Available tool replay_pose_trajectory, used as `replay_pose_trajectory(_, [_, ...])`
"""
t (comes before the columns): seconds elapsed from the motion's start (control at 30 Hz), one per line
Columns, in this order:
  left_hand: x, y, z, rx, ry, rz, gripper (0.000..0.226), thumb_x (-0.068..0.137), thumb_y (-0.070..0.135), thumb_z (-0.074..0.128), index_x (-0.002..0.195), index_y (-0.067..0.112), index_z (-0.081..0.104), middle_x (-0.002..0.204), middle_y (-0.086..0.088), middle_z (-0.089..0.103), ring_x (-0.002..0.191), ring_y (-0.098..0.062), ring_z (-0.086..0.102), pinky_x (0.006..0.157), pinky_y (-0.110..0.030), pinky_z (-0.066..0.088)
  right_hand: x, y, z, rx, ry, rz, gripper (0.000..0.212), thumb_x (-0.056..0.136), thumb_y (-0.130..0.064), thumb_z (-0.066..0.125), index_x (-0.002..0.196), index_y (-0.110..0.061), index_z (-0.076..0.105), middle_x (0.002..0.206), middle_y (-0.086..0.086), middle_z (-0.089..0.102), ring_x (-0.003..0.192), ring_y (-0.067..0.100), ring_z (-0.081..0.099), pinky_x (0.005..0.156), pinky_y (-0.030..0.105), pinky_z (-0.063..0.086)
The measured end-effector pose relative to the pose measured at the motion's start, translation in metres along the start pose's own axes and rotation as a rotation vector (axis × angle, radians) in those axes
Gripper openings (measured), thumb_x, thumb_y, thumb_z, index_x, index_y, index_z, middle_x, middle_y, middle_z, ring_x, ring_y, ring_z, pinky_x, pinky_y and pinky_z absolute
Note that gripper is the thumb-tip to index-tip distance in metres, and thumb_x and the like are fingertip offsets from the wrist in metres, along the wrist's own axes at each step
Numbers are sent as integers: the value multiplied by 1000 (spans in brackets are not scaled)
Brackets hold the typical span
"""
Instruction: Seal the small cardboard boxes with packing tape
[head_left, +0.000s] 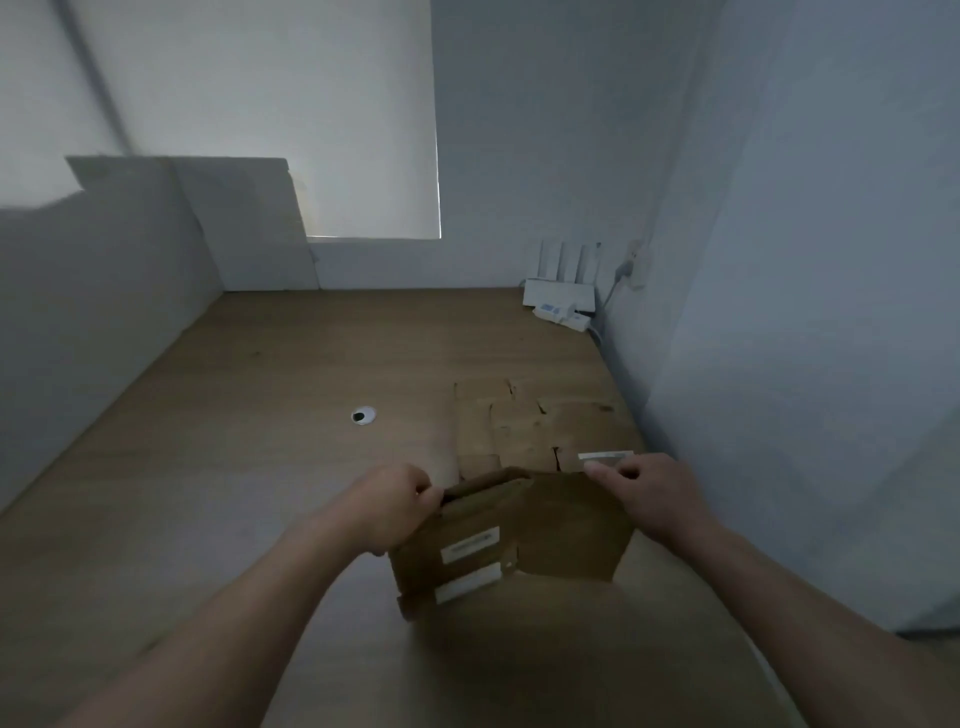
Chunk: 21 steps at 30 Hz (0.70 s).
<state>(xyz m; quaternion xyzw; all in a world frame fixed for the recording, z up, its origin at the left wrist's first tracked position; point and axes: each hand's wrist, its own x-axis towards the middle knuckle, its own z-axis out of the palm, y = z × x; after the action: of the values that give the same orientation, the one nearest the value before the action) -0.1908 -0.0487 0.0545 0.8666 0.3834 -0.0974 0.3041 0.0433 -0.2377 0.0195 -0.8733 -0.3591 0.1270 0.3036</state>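
A small brown cardboard box (566, 530) with white labels on its near face sits partly unfolded low in the middle of the head view, above the wooden desk (260, 467). My left hand (395, 504) grips its upper left edge, fingers curled over the flap. My right hand (649, 499) pinches its upper right edge between thumb and fingers. Just behind my hands lie several flattened cardboard boxes (524, 426) on the desk. A thin white strip (605, 455) shows just above my right hand's fingertips. No tape roll is in sight.
A white round cable hole (363, 415) is in the desk left of the flat boxes. A white router (563, 291) and power strip (563, 316) stand at the back right corner. Walls close the desk on the right and left. A white board (244, 223) leans at the back left.
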Motion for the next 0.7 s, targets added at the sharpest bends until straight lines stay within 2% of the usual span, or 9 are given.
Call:
replay_pose_trajectory(0.07, [0,-7,14,54,-40,10,31,105,37,41,97,18,64,94,-4,66,85,-21,66,76,-38,59,-3,13,5,42,1,27,48,91,-47,66,53,-20,59,53,-6,51,52,11,47,52,25,29])
replay_pose_trajectory(0.13, [3,-13,25,98,-2,-13,23,104,30,43,96,18,62,95,-4,63,88,-21,64,80,-39,57,-2,20,4,63,-33,25,34,90,-42,71,64,-20,68,62,-5,61,60,9,54,54,24,33])
replay_pose_trajectory(0.3, [6,-11,40,49,218,-122,17,101,23,48,86,19,56,86,-2,59,81,-19,56,68,-32,47,13,22,-2,47,-201,-77,27,84,-49,74,89,-22,75,86,-7,69,80,7,62,63,22,41])
replay_pose_trajectory(0.4, [5,-3,41,-30,235,-150,19,102,23,49,84,22,54,85,-1,59,77,-16,56,62,-29,44,27,21,3,12,-78,-44,38,77,-39,83,108,-21,72,105,-1,66,96,15,62,78,26,46])
replay_pose_trajectory(0.47, [3,-1,41,-56,234,-160,18,102,25,50,86,23,55,86,-1,60,78,-16,59,62,-29,47,33,18,5,33,8,-52,33,76,-43,83,93,-17,73,99,1,65,91,17,61,77,30,47])
replay_pose_trajectory(0.53, [0,-3,42,-40,236,-174,17,102,25,49,87,23,55,88,-1,60,79,-16,58,62,-28,47,37,14,8,52,49,-66,39,77,-51,79,69,-15,67,86,2,62,84,17,59,73,34,46])
replay_pose_trajectory(0.57, [0,-5,43,-31,246,-181,15,102,25,49,89,22,57,89,-1,61,80,-16,59,64,-29,49,39,13,10,57,55,-48,40,76,-53,79,65,-17,65,85,2,61,86,18,59,75,36,47])
replay_pose_trajectory(0.63, [-1,-7,46,-9,276,-201,14,101,26,49,94,20,59,90,-2,63,83,-19,61,75,-35,56,41,9,15,73,45,-4,38,75,-54,79,68,-20,65,93,2,61,95,19,59,81,38,48])
replay_pose_trajectory(0.7, [-2,-7,47,-1,319,-227,13,100,26,50,93,20,59,88,-2,62,83,-19,61,79,-38,57,41,5,18,101,3,8,38,76,-55,78,76,-20,64,95,3,63,89,17,59,73,33,46])
